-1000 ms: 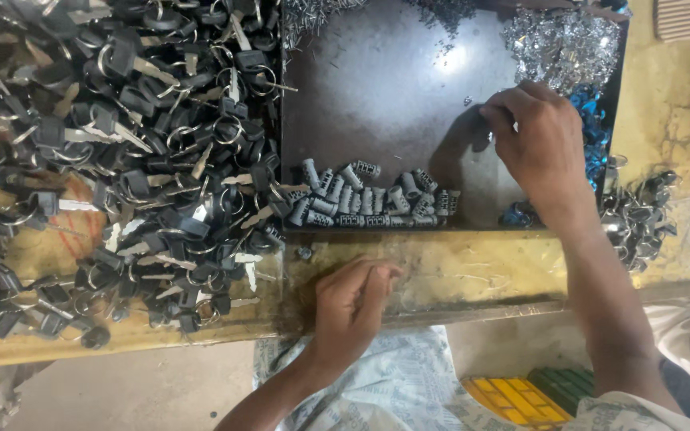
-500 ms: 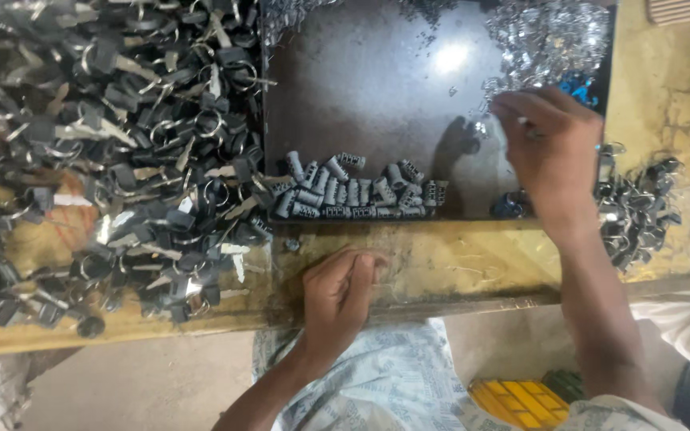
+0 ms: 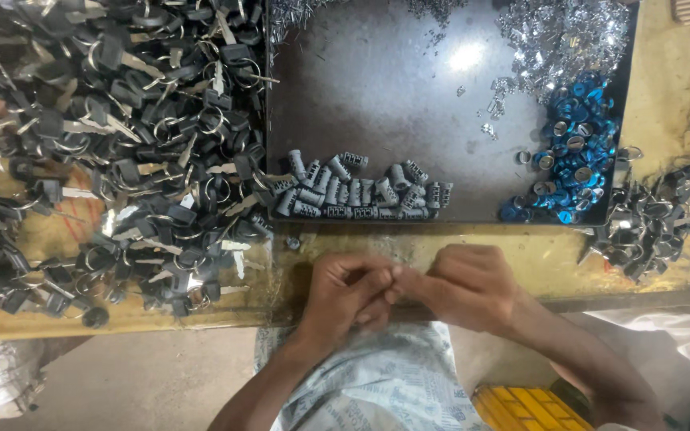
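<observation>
- Grey cylinder pieces (image 3: 361, 194) lay in a loose row along the near edge of a dark metal tray (image 3: 385, 88), the closest small parts to both hands.
- The left hand (image 3: 346, 291) was curled at the front edge of the tabletop (image 3: 664, 104), its fingertips pinched against those of the other hand; whether anything sat between them could not be told.
- The right hand (image 3: 466, 285) was likewise curled, fingers drawn together and touching the left hand's, any held part hidden.
- A big heap of black-headed keys on rings (image 3: 113, 136) covered the tabletop left of the tray.
- Blue round caps (image 3: 569, 156) clustered in the tray's right corner, below a pile of silvery shavings (image 3: 561, 36).
- A smaller pile of dark metal parts (image 3: 648, 219) lay just right of the tray.
- One stray small piece (image 3: 293, 242) rested on the tabletop between tray and hands.
</observation>
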